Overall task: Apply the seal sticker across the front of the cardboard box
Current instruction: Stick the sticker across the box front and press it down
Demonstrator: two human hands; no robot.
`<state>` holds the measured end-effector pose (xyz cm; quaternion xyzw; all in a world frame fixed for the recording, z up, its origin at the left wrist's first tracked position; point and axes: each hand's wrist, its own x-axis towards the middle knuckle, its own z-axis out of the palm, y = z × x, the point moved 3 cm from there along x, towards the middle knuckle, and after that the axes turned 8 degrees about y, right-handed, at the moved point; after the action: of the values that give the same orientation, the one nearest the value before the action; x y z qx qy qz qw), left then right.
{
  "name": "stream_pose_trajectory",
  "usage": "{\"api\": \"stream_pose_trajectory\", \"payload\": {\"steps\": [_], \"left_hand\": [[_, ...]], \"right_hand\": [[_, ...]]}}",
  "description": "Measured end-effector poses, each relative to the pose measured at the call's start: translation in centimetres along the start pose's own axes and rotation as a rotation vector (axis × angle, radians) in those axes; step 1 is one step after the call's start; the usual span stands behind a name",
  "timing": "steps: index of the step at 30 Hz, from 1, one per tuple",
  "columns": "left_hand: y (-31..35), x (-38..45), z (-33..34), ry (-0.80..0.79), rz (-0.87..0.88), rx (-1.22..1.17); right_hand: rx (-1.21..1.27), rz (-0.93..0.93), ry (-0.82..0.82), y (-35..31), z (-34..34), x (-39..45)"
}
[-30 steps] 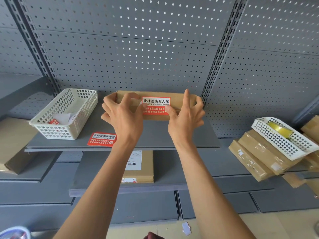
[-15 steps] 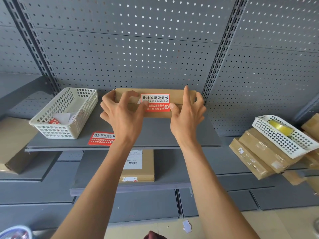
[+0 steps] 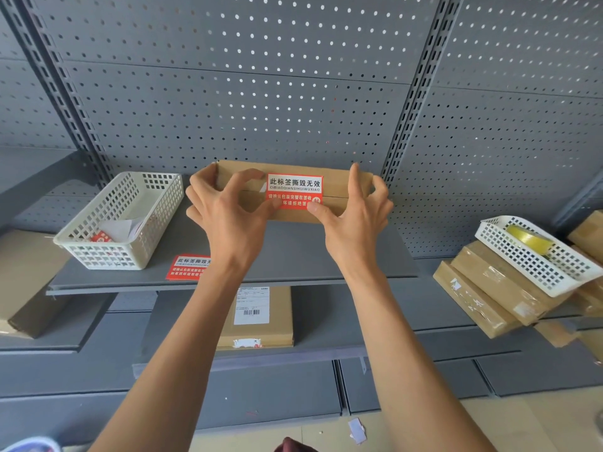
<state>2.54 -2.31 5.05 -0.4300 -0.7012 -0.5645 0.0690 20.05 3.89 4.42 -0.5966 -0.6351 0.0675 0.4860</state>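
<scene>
A flat cardboard box [image 3: 336, 185] stands on its edge on the grey shelf [image 3: 293, 256], its front facing me. A red and white seal sticker [image 3: 295, 187] lies across the seam in the middle of that front. My left hand [image 3: 228, 216] grips the box's left end, thumb pressing the sticker's lower left corner. My right hand [image 3: 355, 220] holds the right end, thumb on the sticker's lower right corner, index finger up along the box face.
A white basket [image 3: 124, 220] with papers sits left on the shelf, and a spare red sticker [image 3: 187, 267] lies by its front edge. A labelled box [image 3: 257, 318] lies on the lower shelf. Stacked boxes [image 3: 489, 288] and a basket with tape [image 3: 535, 252] are at right.
The box with both hands has shifted slightly up and back toward the pegboard. Both thumbs have slid to the sticker's lower corners.
</scene>
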Motion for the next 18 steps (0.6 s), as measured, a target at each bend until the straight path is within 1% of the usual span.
{"api": "stream_pose_trajectory", "payload": {"steps": [10,18], "left_hand": [[-1.1,0.3,-0.3,-0.045,0.028,-0.008],[-0.3,-0.9,-0.4,0.035,-0.033,-0.01]], "right_hand": [[0.022,-0.031,-0.021,0.4,0.1,-0.3],[0.062,-0.027,0.038,-1.3,0.1,-1.3]]}}
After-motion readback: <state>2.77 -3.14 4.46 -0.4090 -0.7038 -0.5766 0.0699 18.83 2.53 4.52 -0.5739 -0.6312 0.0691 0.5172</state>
